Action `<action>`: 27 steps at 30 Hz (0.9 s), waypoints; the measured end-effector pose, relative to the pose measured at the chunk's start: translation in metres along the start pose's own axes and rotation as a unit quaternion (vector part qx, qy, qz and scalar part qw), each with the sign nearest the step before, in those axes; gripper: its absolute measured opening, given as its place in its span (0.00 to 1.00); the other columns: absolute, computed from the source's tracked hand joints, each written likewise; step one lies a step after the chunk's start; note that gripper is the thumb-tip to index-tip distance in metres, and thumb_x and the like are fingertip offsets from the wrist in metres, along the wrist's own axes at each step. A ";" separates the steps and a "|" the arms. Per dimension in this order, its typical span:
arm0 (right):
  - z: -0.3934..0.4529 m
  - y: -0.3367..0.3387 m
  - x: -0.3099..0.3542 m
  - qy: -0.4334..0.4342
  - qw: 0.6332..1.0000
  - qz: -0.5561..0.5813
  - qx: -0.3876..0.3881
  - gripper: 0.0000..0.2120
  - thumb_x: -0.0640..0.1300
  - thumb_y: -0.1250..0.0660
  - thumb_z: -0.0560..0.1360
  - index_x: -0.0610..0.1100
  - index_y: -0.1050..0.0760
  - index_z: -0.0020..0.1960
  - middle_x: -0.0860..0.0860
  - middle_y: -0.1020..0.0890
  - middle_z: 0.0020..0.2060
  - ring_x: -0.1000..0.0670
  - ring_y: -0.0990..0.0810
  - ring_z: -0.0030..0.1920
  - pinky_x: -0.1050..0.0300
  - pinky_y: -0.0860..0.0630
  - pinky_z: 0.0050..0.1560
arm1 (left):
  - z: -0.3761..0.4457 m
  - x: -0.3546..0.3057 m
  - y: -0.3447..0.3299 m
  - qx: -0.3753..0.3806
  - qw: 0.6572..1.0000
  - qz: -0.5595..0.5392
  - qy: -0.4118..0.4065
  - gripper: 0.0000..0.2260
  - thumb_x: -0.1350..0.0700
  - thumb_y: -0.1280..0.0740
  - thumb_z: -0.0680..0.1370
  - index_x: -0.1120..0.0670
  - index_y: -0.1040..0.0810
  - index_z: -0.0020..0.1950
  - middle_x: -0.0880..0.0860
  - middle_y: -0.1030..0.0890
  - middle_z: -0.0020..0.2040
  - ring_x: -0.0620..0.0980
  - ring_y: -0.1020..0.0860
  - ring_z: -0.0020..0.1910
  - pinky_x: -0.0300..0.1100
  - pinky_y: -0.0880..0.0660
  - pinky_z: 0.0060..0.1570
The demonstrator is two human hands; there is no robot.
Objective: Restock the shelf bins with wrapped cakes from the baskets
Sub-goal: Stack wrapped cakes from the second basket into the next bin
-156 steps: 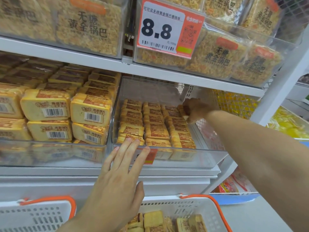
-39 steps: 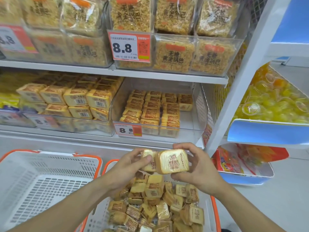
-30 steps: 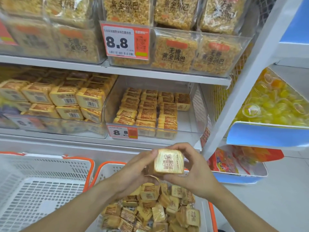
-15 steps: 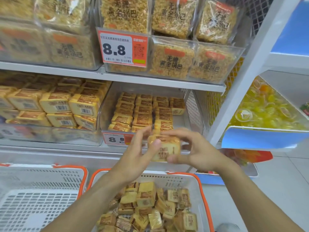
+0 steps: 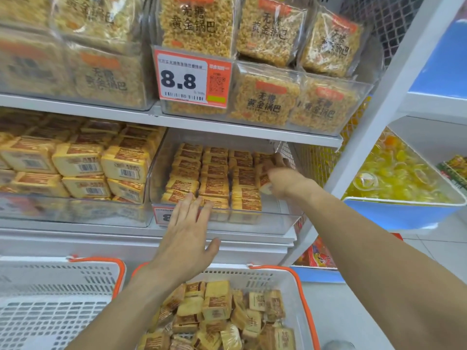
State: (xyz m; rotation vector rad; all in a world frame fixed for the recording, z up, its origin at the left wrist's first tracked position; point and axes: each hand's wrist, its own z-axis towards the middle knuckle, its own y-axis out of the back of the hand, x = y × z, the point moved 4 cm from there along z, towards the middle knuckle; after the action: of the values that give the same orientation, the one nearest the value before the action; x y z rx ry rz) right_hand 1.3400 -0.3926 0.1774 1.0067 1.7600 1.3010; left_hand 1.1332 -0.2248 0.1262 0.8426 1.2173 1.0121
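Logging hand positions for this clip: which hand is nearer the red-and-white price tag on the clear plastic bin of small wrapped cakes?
Left. The left hand lies flat over the bin's price tag; the right hand is deep inside, gripping a cake.

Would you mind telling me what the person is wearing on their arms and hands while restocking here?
Nothing visible is worn. Both forearms are bare up to the frame edge, with no sleeves or cuffs in view. The left hand and right hand carry no gloves, and no rings, watch, bracelet or markings show on the parts the head camera sees.
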 end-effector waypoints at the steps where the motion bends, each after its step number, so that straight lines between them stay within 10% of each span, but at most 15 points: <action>1: 0.004 -0.003 0.000 -0.005 1.000 -0.014 -0.002 0.36 0.50 0.45 0.72 0.41 0.46 0.79 0.40 0.42 0.76 0.36 0.45 0.75 0.42 0.39 0.75 | 0.000 0.001 -0.001 -0.008 1.000 -0.005 -0.004 0.35 0.40 0.43 0.78 0.54 0.42 0.81 0.56 0.41 0.80 0.56 0.54 0.82 0.50 0.59 0.79; 7: 0.012 -0.019 -0.001 -0.032 0.991 -0.126 0.013 0.30 0.44 0.53 0.84 0.42 0.60 0.82 0.41 0.60 0.81 0.39 0.60 0.81 0.46 0.57 0.80 | -0.001 0.004 -0.004 -0.034 0.999 0.004 -0.015 0.31 0.42 0.40 0.77 0.55 0.35 0.77 0.56 0.32 0.75 0.59 0.44 0.80 0.53 0.50 0.78; 20: -0.005 -0.017 0.014 -0.054 0.987 -0.140 0.061 0.33 0.48 0.49 0.83 0.35 0.56 0.81 0.40 0.51 0.82 0.41 0.53 0.82 0.38 0.55 0.79 | 0.002 0.003 -0.011 -0.035 0.999 0.028 -0.011 0.32 0.42 0.41 0.77 0.57 0.36 0.77 0.58 0.33 0.74 0.60 0.44 0.79 0.55 0.51 0.79; 24: -0.036 0.006 0.027 -0.001 0.998 -0.011 -0.064 0.18 0.38 0.40 0.79 0.38 0.28 0.67 0.40 0.23 0.63 0.37 0.25 0.65 0.43 0.25 0.60 | 0.002 0.000 -0.009 -0.035 0.999 0.002 -0.005 0.32 0.43 0.41 0.77 0.57 0.36 0.77 0.59 0.35 0.76 0.60 0.47 0.80 0.55 0.54 0.79; 27: -0.072 -0.001 0.032 0.050 0.949 0.126 -0.284 0.08 0.39 0.36 0.78 0.42 0.21 0.56 0.46 0.20 0.51 0.44 0.20 0.52 0.51 0.25 0.47 | -0.001 -0.010 -0.006 -0.119 0.991 -0.059 0.005 0.25 0.51 0.37 0.76 0.58 0.30 0.72 0.59 0.34 0.74 0.60 0.44 0.79 0.56 0.47 0.78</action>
State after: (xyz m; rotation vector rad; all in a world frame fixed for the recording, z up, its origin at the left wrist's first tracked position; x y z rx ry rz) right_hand 1.2620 -0.3940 0.1909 0.8528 1.2235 1.9068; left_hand 1.1330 -0.2361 0.1238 0.5733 1.1153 1.0418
